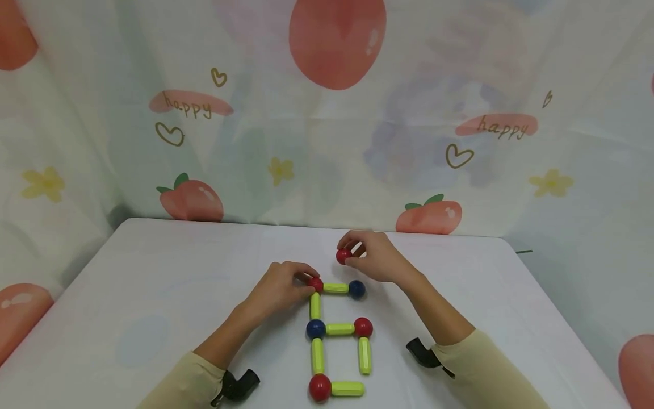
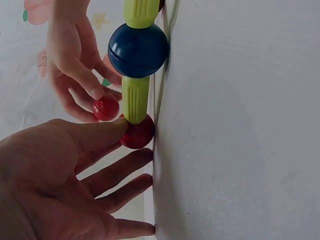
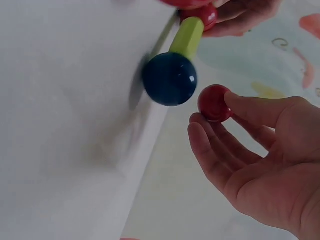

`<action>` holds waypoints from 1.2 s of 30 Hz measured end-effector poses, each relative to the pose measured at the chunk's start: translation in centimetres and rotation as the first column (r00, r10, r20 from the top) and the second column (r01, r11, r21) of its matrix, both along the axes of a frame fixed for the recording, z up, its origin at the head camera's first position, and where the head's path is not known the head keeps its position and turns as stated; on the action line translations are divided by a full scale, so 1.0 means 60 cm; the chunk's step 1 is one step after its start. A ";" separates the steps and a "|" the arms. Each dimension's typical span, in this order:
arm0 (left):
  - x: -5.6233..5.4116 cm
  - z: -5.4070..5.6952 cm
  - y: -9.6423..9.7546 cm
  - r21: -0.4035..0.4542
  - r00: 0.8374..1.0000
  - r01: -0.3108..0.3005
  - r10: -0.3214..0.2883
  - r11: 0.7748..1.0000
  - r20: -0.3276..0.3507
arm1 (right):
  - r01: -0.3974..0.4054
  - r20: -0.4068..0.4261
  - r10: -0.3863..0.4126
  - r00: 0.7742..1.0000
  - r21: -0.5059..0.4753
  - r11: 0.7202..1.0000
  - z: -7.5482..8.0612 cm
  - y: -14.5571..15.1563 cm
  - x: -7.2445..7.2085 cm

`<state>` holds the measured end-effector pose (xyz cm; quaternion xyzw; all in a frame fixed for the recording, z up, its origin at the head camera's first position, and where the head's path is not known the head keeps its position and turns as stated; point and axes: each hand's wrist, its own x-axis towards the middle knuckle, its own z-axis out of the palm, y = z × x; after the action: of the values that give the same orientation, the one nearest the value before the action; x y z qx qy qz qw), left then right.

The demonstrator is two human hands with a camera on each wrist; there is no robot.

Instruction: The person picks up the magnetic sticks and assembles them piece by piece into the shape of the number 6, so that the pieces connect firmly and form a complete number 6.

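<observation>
My left hand (image 1: 280, 287) pinches a red ball (image 1: 317, 284) at the far left corner of a figure of balls and yellow-green rods on the table. From that ball one rod (image 1: 335, 288) runs right to a dark blue ball (image 1: 357, 289); another rod (image 1: 315, 307) leads toward me to a second blue ball (image 1: 315, 329). Beyond the far blue ball, my right hand (image 1: 377, 257) holds a loose red ball (image 3: 215, 103) between thumb and fingers. The right wrist view shows it apart from the blue ball.
Nearer me, the figure continues with a red ball (image 1: 363, 327) on the right and another red ball (image 1: 320, 388) at the front left, each with a rod attached. A patterned cloth (image 1: 327, 147) hangs behind the white table (image 1: 168, 272). Black wrist devices (image 1: 240, 386) sit at both sleeves.
</observation>
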<state>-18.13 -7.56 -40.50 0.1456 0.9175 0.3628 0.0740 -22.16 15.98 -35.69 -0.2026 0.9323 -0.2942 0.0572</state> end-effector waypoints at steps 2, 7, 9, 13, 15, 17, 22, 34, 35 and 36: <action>0.000 -0.001 0.001 -0.002 1.000 -0.003 0.003 1.000 -0.003 | 0.000 -0.021 -0.001 1.000 -0.024 1.000 0.003 0.004 0.018; 0.001 -0.003 0.001 -0.001 1.000 -0.006 0.006 1.000 -0.010 | -0.007 -0.045 0.003 0.999 -0.072 0.997 0.008 0.010 0.066; 0.001 -0.003 0.001 -0.001 1.000 -0.008 0.008 1.000 -0.009 | -0.015 -0.045 0.012 0.999 -0.074 0.997 0.007 0.012 0.083; 0.001 -0.003 0.000 -0.002 1.000 -0.014 0.014 1.000 -0.009 | -0.048 -0.024 0.046 0.999 -0.076 0.996 0.008 0.019 0.109; 0.000 -0.004 0.000 0.003 1.000 -0.017 0.017 1.000 -0.010 | -0.060 0.001 0.061 0.998 -0.078 0.995 0.010 0.021 0.120; 0.000 -0.005 -0.001 0.009 1.000 -0.018 0.018 1.000 -0.008 | -0.074 0.026 0.076 0.997 -0.079 0.994 0.011 0.025 0.130; 0.001 -0.005 0.001 0.009 1.000 -0.023 0.023 1.000 -0.005 | -0.126 0.078 0.133 0.988 -0.081 0.989 0.011 0.033 0.150; 0.003 -0.004 0.001 0.003 1.000 -0.030 0.030 1.000 -0.001 | -0.245 0.201 0.255 0.946 -0.074 0.967 0.022 0.044 0.179; 0.002 -0.004 0.001 0.003 1.000 -0.030 0.030 1.000 0.000 | -0.256 0.208 0.266 0.941 -0.072 0.964 0.023 0.045 0.180; 0.002 -0.004 0.001 0.002 1.000 -0.030 0.030 1.000 0.000 | -0.269 0.211 0.278 0.937 -0.072 0.960 0.023 0.045 0.181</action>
<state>-17.99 -7.48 -40.72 0.1317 0.9192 0.3647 0.0684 -11.32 18.71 -34.30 -0.2978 0.8766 -0.3232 0.1957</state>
